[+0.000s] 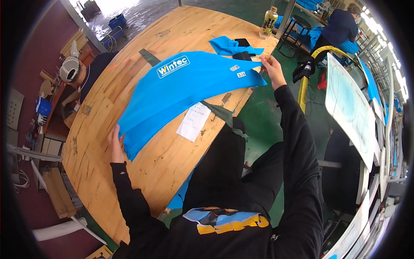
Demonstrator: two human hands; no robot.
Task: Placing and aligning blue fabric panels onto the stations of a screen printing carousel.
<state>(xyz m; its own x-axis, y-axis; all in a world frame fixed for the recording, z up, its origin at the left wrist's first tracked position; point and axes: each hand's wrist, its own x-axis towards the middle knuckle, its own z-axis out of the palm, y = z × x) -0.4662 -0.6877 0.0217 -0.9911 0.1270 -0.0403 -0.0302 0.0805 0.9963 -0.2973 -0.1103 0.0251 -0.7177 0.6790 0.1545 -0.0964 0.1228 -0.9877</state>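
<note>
A long curved piece of blue cloth (172, 88) is stretched across the wooden table (101, 108), with a white printed logo on its upper part and two small tags at its right end. The fingers of my right hand (273, 72) pinch its upper right corner. At the lower left end, my left hand (115, 146) grips the cloth's edge, its fingertips partly hidden. A dark green strip (222, 114) comes out from under the cloth and hangs over the near edge. Partly beneath the cloth lies a handwritten white paper (194, 123).
Beyond the cloth lie a blue scrap (225, 45) and two dark flat objects. A bottle (269, 21) stands at the table's far right corner. One person (88, 71) works at the left; another (338, 28) is farther off. Large pale panels (350, 103) stand at my right.
</note>
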